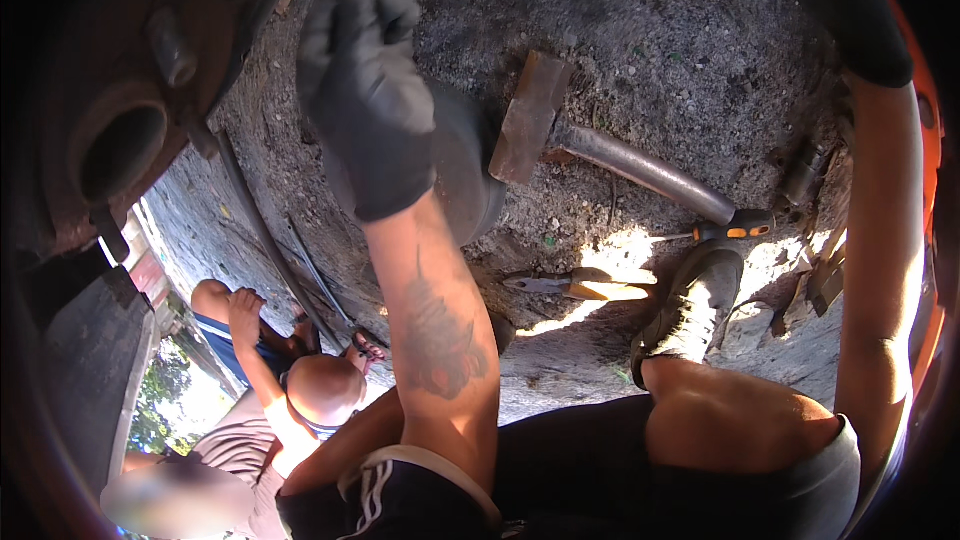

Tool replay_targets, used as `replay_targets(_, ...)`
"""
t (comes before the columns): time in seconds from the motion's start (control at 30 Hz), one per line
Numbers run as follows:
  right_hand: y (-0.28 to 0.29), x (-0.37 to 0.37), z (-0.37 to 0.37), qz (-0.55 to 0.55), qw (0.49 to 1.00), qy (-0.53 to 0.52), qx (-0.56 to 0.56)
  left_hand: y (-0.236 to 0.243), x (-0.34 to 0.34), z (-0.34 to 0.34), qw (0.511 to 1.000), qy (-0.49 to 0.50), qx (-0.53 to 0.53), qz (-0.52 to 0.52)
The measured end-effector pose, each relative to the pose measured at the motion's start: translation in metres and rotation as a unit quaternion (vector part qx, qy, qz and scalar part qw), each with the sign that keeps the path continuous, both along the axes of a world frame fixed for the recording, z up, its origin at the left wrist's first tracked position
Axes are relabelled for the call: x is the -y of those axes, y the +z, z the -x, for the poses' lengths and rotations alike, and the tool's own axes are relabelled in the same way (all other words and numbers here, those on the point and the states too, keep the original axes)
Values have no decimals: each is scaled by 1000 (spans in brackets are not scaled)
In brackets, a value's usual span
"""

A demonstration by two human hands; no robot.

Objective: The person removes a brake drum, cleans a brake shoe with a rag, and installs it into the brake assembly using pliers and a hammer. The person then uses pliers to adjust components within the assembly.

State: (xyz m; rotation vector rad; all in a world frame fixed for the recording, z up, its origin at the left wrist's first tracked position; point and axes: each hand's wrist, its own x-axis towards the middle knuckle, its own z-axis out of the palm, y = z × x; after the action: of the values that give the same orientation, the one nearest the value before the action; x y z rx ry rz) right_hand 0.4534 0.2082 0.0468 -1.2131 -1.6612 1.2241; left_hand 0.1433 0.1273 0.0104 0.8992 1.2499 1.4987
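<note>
My left hand (372, 90), in a grey and black work glove, is raised with its fingers curled in; whatever they may hold is hidden. Behind its wrist is a dark rounded object (468, 165) that I cannot make out. My right hand (865, 15), in a black glove, reaches into the dark upper right corner, where its fingers are blurred and partly out of sight. Between the hands a sledgehammer (645, 168) with a rusty head lies on the gritty ground. Nearer to me are a screwdriver (735, 230) with a black and orange handle and pliers (600, 286) with yellowish grips.
A rusty metal assembly with a round tube opening (122, 155) hangs at the left. Long dark rods or hoses (265, 225) lie below it. Two people (325, 390) are at the lower left. My shoe (690, 305) stands by the tools; metal pieces (803, 175) lie beyond it.
</note>
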Motion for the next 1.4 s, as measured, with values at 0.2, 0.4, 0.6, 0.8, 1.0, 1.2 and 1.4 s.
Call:
replay_targets(0.2, -16, -7, 7, -144, 985, 16, 97, 19, -6, 30, 990, -19, 130, -45)
replay_targets(0.4, 3, 1, 14, -45, 998, -20, 45, 23, -4, 17, 990, 39, 133, -33)
replay_targets(0.6, 16, 11, 22, -13, 994, -76, 74, 24, -5, 20, 986, 70, 153, -2)
replay_targets(0.8, 29, 11, 16, 19, 995, -59, 73, 29, -14, 36, 953, 39, 298, 36)
replay_targets(1.0, 39, 9, 22, 74, 995, -62, -1, 30, -4, 29, 970, 9, 239, 38)
replay_targets(1.2, 61, 18, 67, 223, 941, -100, -234, 43, -3, 29, 974, -28, 211, 82)
replay_targets(1.4, 40, 32, 81, 275, 834, -14, -478, 38, -10, 17, 968, 58, 226, 88)
